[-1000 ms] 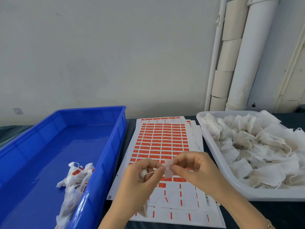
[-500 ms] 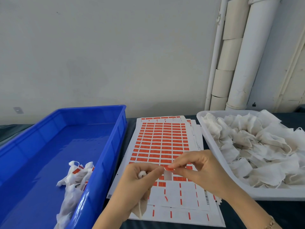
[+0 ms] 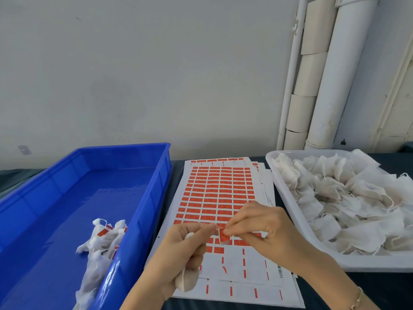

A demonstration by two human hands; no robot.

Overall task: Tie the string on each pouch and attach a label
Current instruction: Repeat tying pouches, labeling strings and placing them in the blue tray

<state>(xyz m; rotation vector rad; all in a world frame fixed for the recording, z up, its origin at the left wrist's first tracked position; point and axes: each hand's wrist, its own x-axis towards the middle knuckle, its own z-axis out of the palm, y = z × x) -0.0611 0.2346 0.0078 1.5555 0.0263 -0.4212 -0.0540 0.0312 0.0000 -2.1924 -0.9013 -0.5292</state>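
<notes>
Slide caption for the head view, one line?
Labelling step: left hand grips a pouch, right hand pinches a red label beside it, above the label sheet.

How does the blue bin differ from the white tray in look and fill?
The blue bin is bright blue; the white tray is white. The blue bin holds a few labelled pouches; the white tray is heaped with plain pouches. Both flank the label sheets.
</notes>
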